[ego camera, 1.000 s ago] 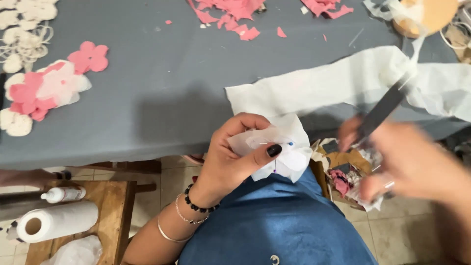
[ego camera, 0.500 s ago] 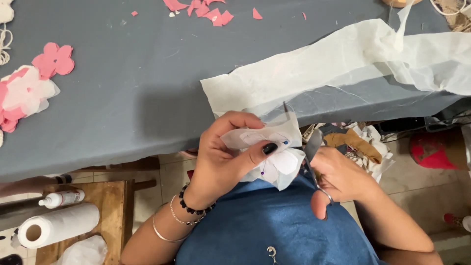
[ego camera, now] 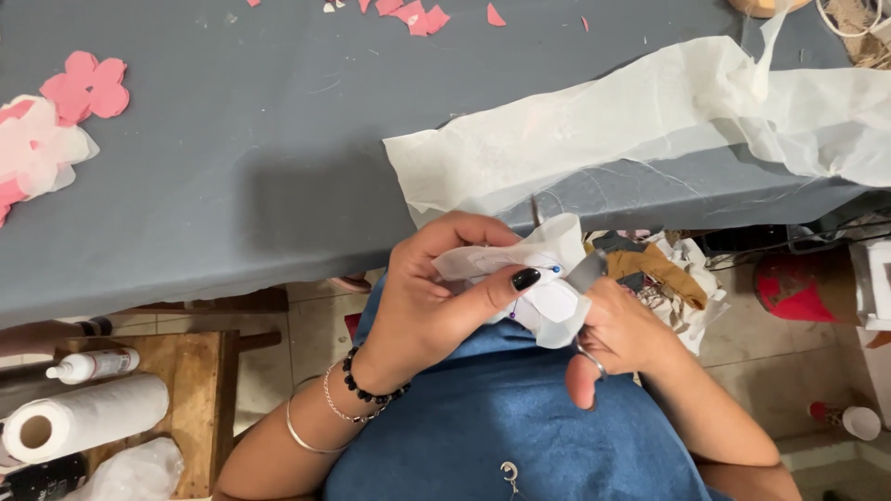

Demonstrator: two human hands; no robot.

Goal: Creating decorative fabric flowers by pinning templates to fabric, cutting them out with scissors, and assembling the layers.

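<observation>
Left hand (ego camera: 436, 297) pinching pinned white fabric piece (ego camera: 543, 278) over lap; right hand (ego camera: 622, 334) clenched on scissors (ego camera: 587, 271), blades just beside left thumb. Risk: nicked thumb, blades striking pins.

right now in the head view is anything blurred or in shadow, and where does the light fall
Head view: sharp overall, both the left hand and right hand crisp around the white fabric piece; a soft dark shadow lies on the grey tablecloth just above the hands; the sheer white strip is brightly lit but not glaring; the floor corners are dimmer.
</observation>
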